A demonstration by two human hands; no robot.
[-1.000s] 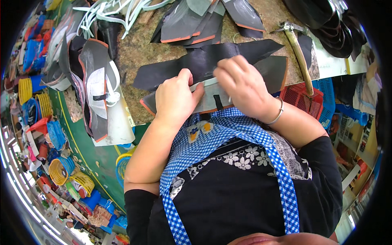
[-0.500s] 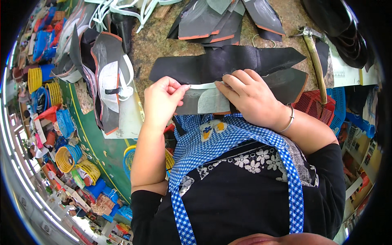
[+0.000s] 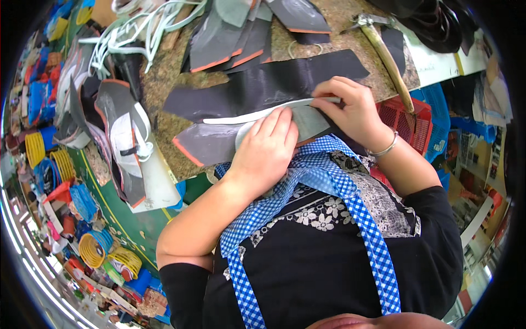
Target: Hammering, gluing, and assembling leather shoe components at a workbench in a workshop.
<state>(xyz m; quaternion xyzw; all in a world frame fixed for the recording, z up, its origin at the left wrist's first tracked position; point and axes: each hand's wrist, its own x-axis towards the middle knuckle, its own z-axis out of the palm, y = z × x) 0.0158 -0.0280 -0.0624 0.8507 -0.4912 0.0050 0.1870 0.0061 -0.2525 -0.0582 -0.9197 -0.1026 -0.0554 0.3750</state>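
A long black leather piece (image 3: pixel 235 82) lies across the cork-coloured work board (image 3: pixel 170 159), above a grey panel (image 3: pixel 203 142) with orange edging and a paler patch (image 3: pixel 312 123). A narrow white strip (image 3: pixel 230 119) runs along their shared seam. My left hand (image 3: pixel 263 151) lies over the lower panel, its fingers stretched side by side with tips just below the strip. My right hand (image 3: pixel 350 112) pinches the strip toward its right end, thumb beneath and index finger bent over it.
Grey cut pieces (image 3: pixel 219 33) and white straps (image 3: pixel 120 41) lie behind. A wooden-handled hammer (image 3: pixel 386 60) lies right, near stacked black pieces (image 3: pixel 433 22). Layered pieces (image 3: pixel 115 164) stand left. Red (image 3: pixel 408 131) and blue (image 3: pixel 438 131) baskets sit beyond the board's right edge.
My left hand has moved from the strip's left end toward its middle, fingers now extended. My right hand has shifted along the strip toward its right end and now pinches it.
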